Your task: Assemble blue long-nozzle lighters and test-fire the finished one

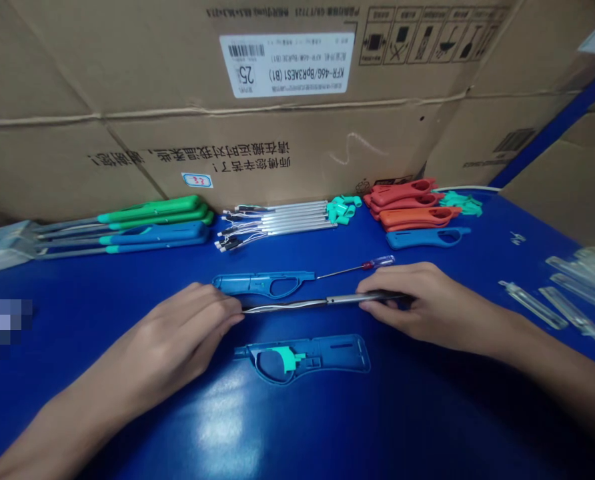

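My right hand (pixel 420 307) grips the thick end of a slim metal lighter tube (pixel 322 303) with a wire along it. My left hand (pixel 187 340) pinches the tube's thin end with its fingertips. Just beyond the tube lies a blue plastic lighter half-shell (pixel 260 284), close to my left fingers. A small screwdriver (pixel 357 267) with a red-and-blue handle lies past the shell's nozzle end. Nearer me, below the tube, a second blue half-shell (pixel 302 358) lies with a teal trigger (pixel 287 359) seated in it.
Along the back of the blue table (pixel 327 427) lie green and blue lighter bodies (pixel 127 227), wired metal rods (pixel 277 223), teal pieces (pixel 340 209) and red shells (pixel 410 203). Clear plastic parts (pixel 572 287) lie at right. A cardboard box (pixel 277 147) forms the back wall.
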{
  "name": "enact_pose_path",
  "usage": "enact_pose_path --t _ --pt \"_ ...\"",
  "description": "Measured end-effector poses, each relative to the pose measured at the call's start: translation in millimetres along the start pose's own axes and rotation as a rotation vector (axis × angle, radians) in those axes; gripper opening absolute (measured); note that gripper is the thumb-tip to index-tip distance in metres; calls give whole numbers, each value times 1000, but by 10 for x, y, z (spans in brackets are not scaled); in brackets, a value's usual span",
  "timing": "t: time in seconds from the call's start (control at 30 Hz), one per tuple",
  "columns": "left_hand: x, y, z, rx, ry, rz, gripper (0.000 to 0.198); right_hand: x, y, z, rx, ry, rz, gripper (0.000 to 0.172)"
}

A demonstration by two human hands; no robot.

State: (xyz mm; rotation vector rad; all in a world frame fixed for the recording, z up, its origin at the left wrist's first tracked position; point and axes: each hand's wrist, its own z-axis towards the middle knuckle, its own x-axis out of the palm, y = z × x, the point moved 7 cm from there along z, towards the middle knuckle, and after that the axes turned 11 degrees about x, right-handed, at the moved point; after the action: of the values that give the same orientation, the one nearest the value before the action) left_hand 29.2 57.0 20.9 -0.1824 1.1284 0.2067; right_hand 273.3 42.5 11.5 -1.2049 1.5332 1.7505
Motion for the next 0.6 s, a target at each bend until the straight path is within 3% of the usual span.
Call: enact_pose_path --t 0.6 --pt "16 -160 69 58 -4 -18 10 92 131 -74 -123 21 19 11"
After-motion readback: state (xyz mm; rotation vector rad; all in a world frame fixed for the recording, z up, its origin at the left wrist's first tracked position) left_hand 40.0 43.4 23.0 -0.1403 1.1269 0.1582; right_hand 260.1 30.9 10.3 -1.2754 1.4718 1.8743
